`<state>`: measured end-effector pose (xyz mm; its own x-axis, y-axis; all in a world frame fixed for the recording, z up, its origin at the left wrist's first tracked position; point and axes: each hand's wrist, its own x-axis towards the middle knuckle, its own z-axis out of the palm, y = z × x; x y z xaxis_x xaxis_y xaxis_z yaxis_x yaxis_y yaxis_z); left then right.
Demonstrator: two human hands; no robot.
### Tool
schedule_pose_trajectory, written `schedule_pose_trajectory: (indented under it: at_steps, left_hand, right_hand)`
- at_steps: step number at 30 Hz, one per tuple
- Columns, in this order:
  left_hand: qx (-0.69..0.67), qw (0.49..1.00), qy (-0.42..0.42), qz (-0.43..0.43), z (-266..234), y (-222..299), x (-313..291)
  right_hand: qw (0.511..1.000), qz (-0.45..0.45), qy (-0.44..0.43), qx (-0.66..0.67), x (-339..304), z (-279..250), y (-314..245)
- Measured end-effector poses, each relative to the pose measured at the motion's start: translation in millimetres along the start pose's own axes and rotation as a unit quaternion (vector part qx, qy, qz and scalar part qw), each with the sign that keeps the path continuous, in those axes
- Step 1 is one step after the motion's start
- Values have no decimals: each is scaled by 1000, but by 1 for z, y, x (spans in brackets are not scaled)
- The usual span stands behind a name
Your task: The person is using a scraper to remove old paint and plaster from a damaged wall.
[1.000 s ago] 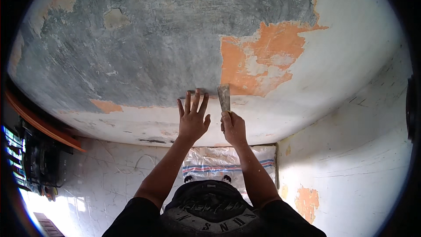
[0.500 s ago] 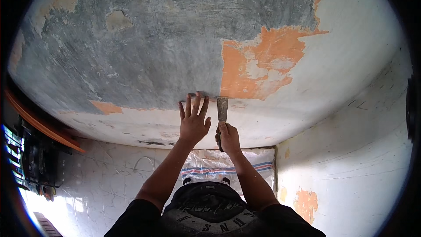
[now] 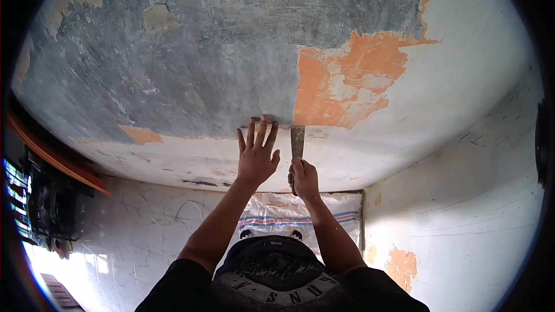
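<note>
Scraper (image 3: pixel 297 140) slid lower; right hand (image 3: pixel 304 177) fist hides handle; left hand (image 3: pixel 256 155) splayed flat on ceiling (image 3: pixel 191 81).

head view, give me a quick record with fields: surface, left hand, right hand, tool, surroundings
surface: ceiling overhead, white paint partly stripped to a grey patch and an orange patch
left hand: left hand open, fingers spread, fingertips up at the ceiling
right hand: right hand closed around the scraper handle
tool: scraper, flat blade pointing up to the ceiling just below the orange patch
surroundings: white walls with small orange spots, plastic sheet over an opening, person's dark cap at the lower edge
</note>
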<state>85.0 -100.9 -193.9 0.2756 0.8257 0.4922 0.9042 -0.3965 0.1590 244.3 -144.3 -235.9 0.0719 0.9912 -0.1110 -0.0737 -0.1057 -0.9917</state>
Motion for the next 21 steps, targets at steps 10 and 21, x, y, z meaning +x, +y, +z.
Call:
schedule_pose_trajectory:
  at_steps: [10, 21]
  left_hand:
    - [-8, 1000, 5, -6, 0, 2, 2]
    - [-10, 1000, -1, -2, -3, 0, 2]
  right_hand:
    - [986, -156, -46, -23, 31, 6, -99]
    - [999, -40, -29, 5, 5, -4, -4]
